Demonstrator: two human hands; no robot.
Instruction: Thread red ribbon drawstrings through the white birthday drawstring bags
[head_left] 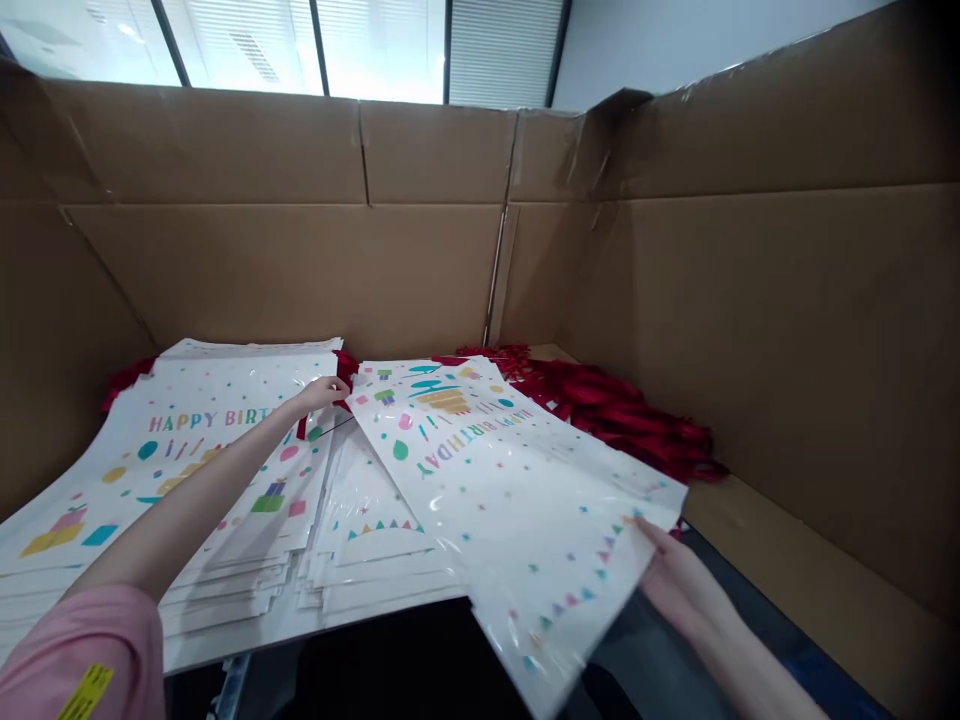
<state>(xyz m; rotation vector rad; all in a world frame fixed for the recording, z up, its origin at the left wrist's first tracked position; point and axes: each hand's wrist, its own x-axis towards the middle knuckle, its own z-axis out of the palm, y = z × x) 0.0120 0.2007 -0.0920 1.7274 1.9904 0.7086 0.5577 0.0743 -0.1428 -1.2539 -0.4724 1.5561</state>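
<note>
A white plastic birthday bag point(517, 500), printed with a cake, "HAPPY BIRTHDAY" and coloured dots, lies slanted across the middle with its near end hanging past the table edge. My right hand point(682, 585) pinches its lower right edge, thumb on top. At the bag's far left corner, my left hand point(326, 393) is closed, with red ribbon point(345, 368) at its fingertips; its exact grip is partly hidden. Under my left forearm rests a stack of similar bags point(225, 375). Another stack point(382, 545) shows beneath the slanted bag.
Tall cardboard walls point(262, 270) stand at the back and both sides. A heap of red ribbons point(622, 405) lies at the back right. The white table edge point(315, 628) runs along the front, with dark space below. Bright windows are behind.
</note>
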